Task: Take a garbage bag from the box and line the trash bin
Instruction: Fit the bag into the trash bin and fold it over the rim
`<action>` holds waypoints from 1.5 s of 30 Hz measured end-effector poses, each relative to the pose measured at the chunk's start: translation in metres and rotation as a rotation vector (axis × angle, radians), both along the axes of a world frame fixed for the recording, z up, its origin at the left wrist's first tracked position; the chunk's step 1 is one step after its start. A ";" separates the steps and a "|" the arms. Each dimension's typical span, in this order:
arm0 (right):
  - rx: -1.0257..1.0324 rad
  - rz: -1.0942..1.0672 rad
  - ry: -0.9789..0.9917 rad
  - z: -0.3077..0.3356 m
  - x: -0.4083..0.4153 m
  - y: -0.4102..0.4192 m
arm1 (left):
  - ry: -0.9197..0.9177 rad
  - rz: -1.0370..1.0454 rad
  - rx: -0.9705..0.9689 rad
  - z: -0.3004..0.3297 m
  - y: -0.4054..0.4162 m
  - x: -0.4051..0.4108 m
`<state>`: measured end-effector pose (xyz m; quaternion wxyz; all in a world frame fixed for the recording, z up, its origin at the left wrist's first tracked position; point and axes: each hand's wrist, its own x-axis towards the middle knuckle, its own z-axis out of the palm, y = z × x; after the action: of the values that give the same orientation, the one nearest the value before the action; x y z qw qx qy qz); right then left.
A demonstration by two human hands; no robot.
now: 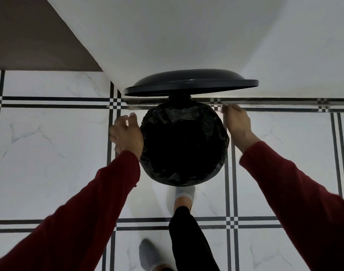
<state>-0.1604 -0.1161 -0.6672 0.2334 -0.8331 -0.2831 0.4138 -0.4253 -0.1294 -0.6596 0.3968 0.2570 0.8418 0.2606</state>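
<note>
A round trash bin stands on the tiled floor against the white wall, seen from above. A black garbage bag (184, 145) fills its mouth and is folded over the rim all round. The dark lid (188, 83) stands raised at the back. My left hand (126, 133) hovers just left of the rim with its fingers apart and curled, holding nothing. My right hand (237, 124) is just right of the rim, fingers stretched toward the wall, also holding nothing. The box of bags is out of view.
My foot in a white sock (184, 198) rests at the bin's front base, where a pedal would be hidden. My other foot, in a grey sock (149, 255), stands further back. White wall (186, 36) behind, marble floor tiles (50, 153) with black lines around.
</note>
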 end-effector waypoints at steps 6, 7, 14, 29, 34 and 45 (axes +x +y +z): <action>0.566 -0.309 -0.050 0.082 0.005 -0.020 | 0.128 -0.223 0.592 0.083 -0.010 -0.024; 0.659 -0.223 -0.073 0.100 0.003 -0.020 | 0.164 -0.413 0.671 0.100 -0.007 -0.024; 0.442 1.009 -0.210 0.176 -0.016 0.017 | 0.305 -1.344 0.448 0.157 0.037 -0.008; 0.049 1.198 -0.390 0.143 -0.051 -0.074 | 0.677 -1.778 0.196 0.120 -0.036 -0.006; 0.082 1.168 -0.574 0.084 -0.069 -0.133 | 0.779 -1.719 0.144 0.078 -0.085 0.000; 0.100 1.082 -0.542 0.017 -0.075 -0.189 | 0.942 -1.568 0.058 0.020 -0.148 0.025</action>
<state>-0.2354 -0.3051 -0.6506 -0.0515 -0.6349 -0.7348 0.2330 -0.4005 -0.2770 -0.6394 0.0689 0.8445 0.4942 -0.1944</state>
